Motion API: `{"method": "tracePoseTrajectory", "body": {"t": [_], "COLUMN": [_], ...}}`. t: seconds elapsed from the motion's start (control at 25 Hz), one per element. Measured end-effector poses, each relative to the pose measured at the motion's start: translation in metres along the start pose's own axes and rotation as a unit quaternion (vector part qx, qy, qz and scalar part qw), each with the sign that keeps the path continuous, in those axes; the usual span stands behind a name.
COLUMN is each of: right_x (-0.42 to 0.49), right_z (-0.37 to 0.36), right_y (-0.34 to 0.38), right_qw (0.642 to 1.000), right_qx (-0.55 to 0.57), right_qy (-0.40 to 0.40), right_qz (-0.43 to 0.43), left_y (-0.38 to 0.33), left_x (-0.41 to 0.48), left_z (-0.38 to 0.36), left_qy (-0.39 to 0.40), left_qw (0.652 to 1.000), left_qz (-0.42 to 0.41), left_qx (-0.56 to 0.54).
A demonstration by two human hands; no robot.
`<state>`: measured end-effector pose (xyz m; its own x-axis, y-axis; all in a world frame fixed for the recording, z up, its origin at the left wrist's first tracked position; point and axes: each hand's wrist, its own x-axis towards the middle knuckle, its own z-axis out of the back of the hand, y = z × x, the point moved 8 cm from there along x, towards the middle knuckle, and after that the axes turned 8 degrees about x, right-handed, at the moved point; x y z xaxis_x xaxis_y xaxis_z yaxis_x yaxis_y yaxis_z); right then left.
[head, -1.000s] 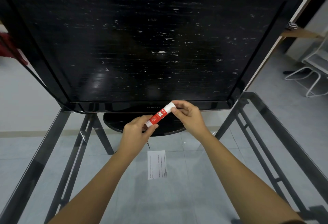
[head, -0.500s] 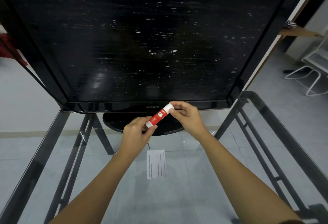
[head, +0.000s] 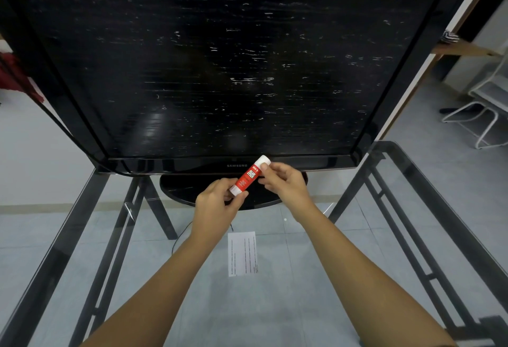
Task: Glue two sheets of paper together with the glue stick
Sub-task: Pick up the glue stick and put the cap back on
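You hold the glue stick (head: 248,177) in the air in front of the television (head: 220,71), above the glass surface (head: 302,305). It is a short red tube with white lettering, a white cap at its upper end and a white base at its lower end, tilted so the cap points toward one o'clock. Your left hand (head: 217,203) closes its grip around the base, thumb and fingers pinched on the white end. Your right hand (head: 284,181) closes its grip on the cap end, thumb (head: 265,166) pressed against the cap's side; the cap sits on the tube. The paper (head: 242,253), a white sheet with lines of small print, lies flat on the surface at six o'clock from your hands, apart from them. Only one sheet can be made out.
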<state>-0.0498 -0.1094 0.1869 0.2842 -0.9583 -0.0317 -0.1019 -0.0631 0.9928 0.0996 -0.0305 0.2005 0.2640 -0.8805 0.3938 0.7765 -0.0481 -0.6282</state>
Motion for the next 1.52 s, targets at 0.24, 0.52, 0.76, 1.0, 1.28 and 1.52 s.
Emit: {"method": "tracePoseTrajectory", "body": {"t": [0.24,0.52,0.76,1.0,1.28,1.52], "right_x": [-0.001,-0.003,-0.012,-0.021,-0.015,-0.013], "right_z": [-0.005,0.0,0.024,0.039,0.048,0.048], "right_y": [-0.014,-0.032,-0.081,-0.14,-0.158,-0.163], "right_qw": [0.998,0.996,0.988,0.976,0.969,0.965], "right_qx": [-0.006,-0.003,-0.097,-0.19,-0.23,-0.247], "right_qy": [0.001,-0.034,-0.092,-0.079,-0.082,-0.078], "right_qz": [-0.064,-0.077,-0.075,-0.064,-0.042,-0.041], "left_y": [-0.005,0.01,0.062,0.131,0.163,0.176], "left_x": [-0.003,-0.011,-0.05,-0.088,-0.078,-0.086], "left_z": [-0.009,-0.029,-0.059,-0.105,-0.135,-0.147], "left_qy": [-0.003,0.051,0.111,0.209,0.254,0.293], "left_qw": [1.0,0.998,0.988,0.957,0.931,0.91], "left_qz": [-0.007,0.021,0.063,0.109,0.069,0.07], "left_qx": [0.001,0.017,0.085,0.167,0.253,0.285]}}
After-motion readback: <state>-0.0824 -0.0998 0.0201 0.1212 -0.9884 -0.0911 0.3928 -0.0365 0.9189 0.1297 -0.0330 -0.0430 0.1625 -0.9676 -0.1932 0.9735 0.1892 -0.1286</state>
